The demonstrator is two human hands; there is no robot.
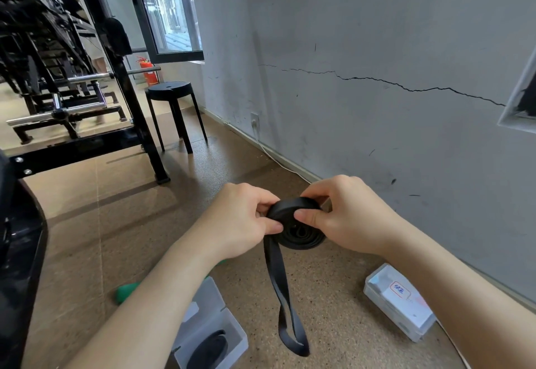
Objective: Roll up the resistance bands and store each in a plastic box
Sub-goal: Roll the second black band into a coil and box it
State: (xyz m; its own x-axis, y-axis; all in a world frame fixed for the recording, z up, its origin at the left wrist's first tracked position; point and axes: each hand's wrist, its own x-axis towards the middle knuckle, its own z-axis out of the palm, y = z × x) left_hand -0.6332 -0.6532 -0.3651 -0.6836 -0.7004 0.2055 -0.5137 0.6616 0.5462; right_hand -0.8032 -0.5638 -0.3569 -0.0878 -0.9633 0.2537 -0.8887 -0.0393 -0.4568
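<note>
Left hand [243, 217] and right hand [345, 217] grip the part-rolled black band [293, 223]; tail unrolled. Near open box [220, 325] already holds one roll.

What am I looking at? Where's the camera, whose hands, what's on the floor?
No machine here: one camera worn on a person's head looks down at their bare hands. The left hand and right hand both grip a black resistance band, mostly wound into a coil; its loose tail hangs toward the floor. On the floor lie an open plastic box with another rolled black band inside, a closed box with a label on its lid, and something green, partly hidden.
</note>
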